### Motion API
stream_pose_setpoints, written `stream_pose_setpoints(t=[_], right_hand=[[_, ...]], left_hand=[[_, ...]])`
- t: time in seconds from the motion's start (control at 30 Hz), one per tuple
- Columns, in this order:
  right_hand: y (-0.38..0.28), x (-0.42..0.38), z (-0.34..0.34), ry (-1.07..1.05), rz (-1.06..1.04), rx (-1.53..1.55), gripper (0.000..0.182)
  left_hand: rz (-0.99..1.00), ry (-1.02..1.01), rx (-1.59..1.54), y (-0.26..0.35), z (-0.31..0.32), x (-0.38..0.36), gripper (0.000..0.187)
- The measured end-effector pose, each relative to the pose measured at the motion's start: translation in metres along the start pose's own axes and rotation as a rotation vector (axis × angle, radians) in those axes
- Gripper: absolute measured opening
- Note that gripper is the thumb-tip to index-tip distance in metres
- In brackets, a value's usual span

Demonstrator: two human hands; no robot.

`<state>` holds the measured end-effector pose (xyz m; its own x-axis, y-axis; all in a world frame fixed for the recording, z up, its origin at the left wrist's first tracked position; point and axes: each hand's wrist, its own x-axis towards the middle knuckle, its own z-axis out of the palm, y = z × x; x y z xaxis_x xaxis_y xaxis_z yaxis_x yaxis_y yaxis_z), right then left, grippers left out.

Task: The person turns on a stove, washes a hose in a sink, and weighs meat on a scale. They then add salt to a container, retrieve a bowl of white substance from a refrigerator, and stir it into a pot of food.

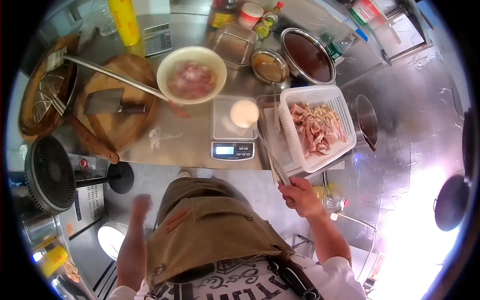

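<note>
From over here, 1 scale point(232, 151) sits near the front edge of the counter point(192, 150), 1 bowl point(161, 82) behind it, slightly left. Further left, 1 cleaver point(103, 102) lies on a board point(129, 64). Right of the scale, 1 basket point(350, 131) holds meat point(316, 129).

Fisheye curve — glare right, left hand point(142, 204) blurred

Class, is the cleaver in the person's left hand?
No, the cleaver lies on the round wooden board, apart from the left hand, which is beside the brown apron.
</note>
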<state>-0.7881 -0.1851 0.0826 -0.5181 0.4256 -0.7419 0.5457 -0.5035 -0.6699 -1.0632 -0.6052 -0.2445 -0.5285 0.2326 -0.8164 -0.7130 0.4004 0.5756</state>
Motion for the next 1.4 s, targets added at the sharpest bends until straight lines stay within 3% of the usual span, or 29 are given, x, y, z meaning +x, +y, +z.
stream_pose_setpoints(t=[0.13, 0.27, 0.33, 0.4, 0.47, 0.53, 0.63, 0.73, 0.83, 0.93, 1.03, 1.13, 1.23, 1.4], right_hand=[[0.004, -0.004, 0.005, 0.018, -0.018, 0.012, 0.022], [0.004, -0.007, 0.009, 0.046, -0.024, 0.026, 0.021], [0.004, -0.007, 0.010, 0.045, -0.019, 0.041, 0.020], [0.005, -0.006, 0.009, 0.033, -0.023, 0.051, 0.019], [0.006, -0.006, 0.012, 0.056, -0.039, 0.023, 0.020], [0.006, -0.008, 0.013, 0.079, -0.055, 0.004, 0.018], [0.007, -0.008, 0.012, 0.092, -0.079, -0.017, 0.015], [0.010, -0.004, 0.007, 0.074, -0.094, -0.044, 0.019], [0.008, -0.004, 0.007, 0.078, -0.083, -0.065, 0.023], [0.002, -0.009, 0.007, 0.094, -0.073, -0.092, 0.023], [0.007, -0.005, 0.001, 0.080, -0.089, -0.106, 0.023], [0.007, -0.002, 0.000, 0.078, -0.098, -0.126, 0.023], [0.002, -0.007, 0.002, 0.099, -0.083, -0.165, 0.024], [0.006, -0.006, 0.001, 0.112, -0.114, -0.223, 0.026]], left_hand=[[-0.030, -0.004, 0.225, 0.002, -0.002, 0.008, 0.014], [0.322, -0.248, 0.407, -0.135, -0.104, 0.127, 0.018], [0.208, -0.193, 0.427, -0.120, -0.104, 0.110, 0.015], [-0.044, -0.174, 0.409, -0.084, -0.089, 0.070, 0.007], [0.023, -0.130, 0.348, -0.075, -0.079, 0.053, 0.008], [-0.199, -0.062, -0.091, -0.047, -0.057, 0.018, 0.011], [-0.242, -0.306, -0.223, -0.061, -0.064, 0.033, 0.014], [-0.215, -0.380, -0.240, -0.093, -0.072, 0.060, 0.016], [-0.365, -0.380, -0.362, -0.091, -0.065, 0.054, 0.014], [-0.305, -0.260, -0.230, -0.085, -0.050, 0.035, 0.015], [-0.339, -0.246, -0.329, -0.102, -0.055, 0.042, 0.017], [-0.275, -0.200, -0.147, -0.101, -0.051, 0.030, 0.018], [-0.250, 0.003, -0.014, -0.090, -0.036, 0.011, 0.018], [-0.271, -0.188, -0.211, -0.107, -0.053, 0.017, 0.017]])
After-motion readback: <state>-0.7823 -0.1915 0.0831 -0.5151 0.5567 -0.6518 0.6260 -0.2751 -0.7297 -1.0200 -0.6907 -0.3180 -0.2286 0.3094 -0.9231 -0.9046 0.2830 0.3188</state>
